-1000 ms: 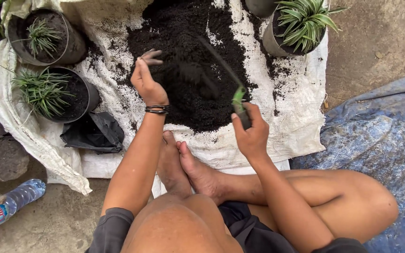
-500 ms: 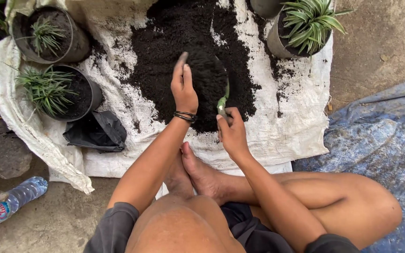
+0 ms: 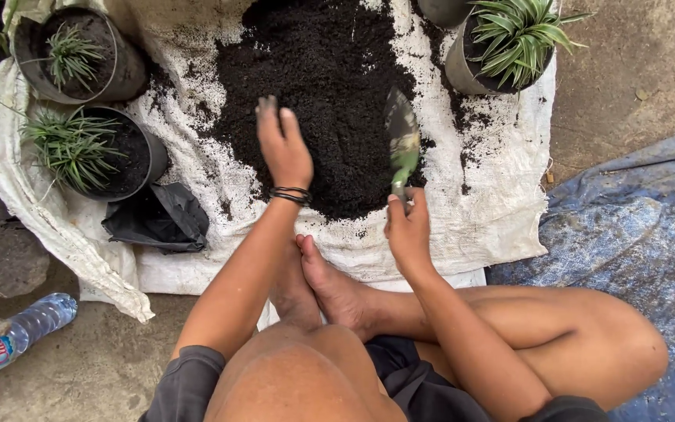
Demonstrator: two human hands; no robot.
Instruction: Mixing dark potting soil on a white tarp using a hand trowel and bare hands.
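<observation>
Working soil pile point(image 3: 322, 101), centre of white sack point(image 3: 501, 219). My left hand point(image 3: 284, 148) flat, fingers together, pressing near edge of pile. My right hand point(image 3: 408, 230) fist-gripped round trowel point(image 3: 401, 144), blade over pile's right flank. I judge: gathering soil; next needs scoop under heap.

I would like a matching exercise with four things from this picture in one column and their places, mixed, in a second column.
Things:
1. trowel
2. bottle
3. black bag
4. soil

Places:
A. bottom left, on the bare ground
B. heaped on the middle of the white sack
C. in the right hand
D. flat on the sack beside the left pots

Pairs: 1-C, 2-A, 3-D, 4-B
</observation>
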